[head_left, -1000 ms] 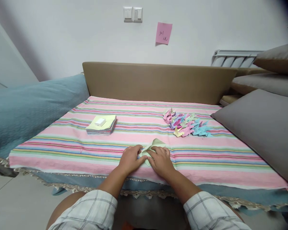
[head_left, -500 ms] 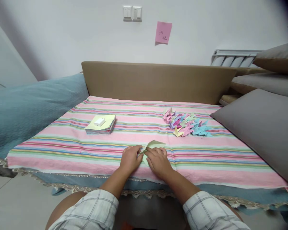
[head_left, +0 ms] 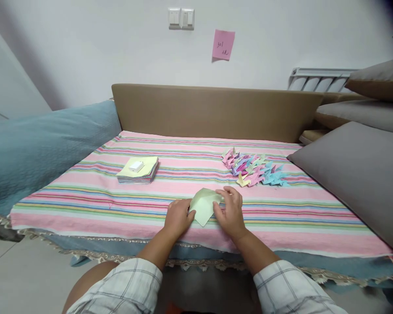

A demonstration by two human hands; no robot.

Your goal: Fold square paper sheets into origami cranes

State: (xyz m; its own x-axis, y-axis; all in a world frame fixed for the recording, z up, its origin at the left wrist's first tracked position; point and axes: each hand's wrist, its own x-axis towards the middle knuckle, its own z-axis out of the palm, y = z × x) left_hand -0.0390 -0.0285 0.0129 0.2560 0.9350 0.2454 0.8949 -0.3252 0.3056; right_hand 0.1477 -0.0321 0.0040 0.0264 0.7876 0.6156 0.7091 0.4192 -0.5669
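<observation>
A light green sheet of origami paper (head_left: 202, 211), partly folded, lies in front of me on the striped cloth. My left hand (head_left: 178, 217) grips its left edge, thumb on top near the lower side and the fingers curled beyond. At the right corner, my right hand (head_left: 231, 213) has the paper between thumb and bent fingers. The top of the sheet shows a folded-over flap with a slightly darker tone. Finger ends under the paper are hidden.
A stack of coloured paper (head_left: 140, 171) with a small white block (head_left: 136, 166) on top sits to the left. Folded paper cranes (head_left: 255, 169) in several colours are grouped at the right. Grey cushions (head_left: 356, 174) line the right side; a brown backrest (head_left: 212, 111) stands behind.
My right hand has moved off the middle of the paper to its right corner, with fingers raised. The sheet now shows a broader, flatter face. My left hand has stayed in place.
</observation>
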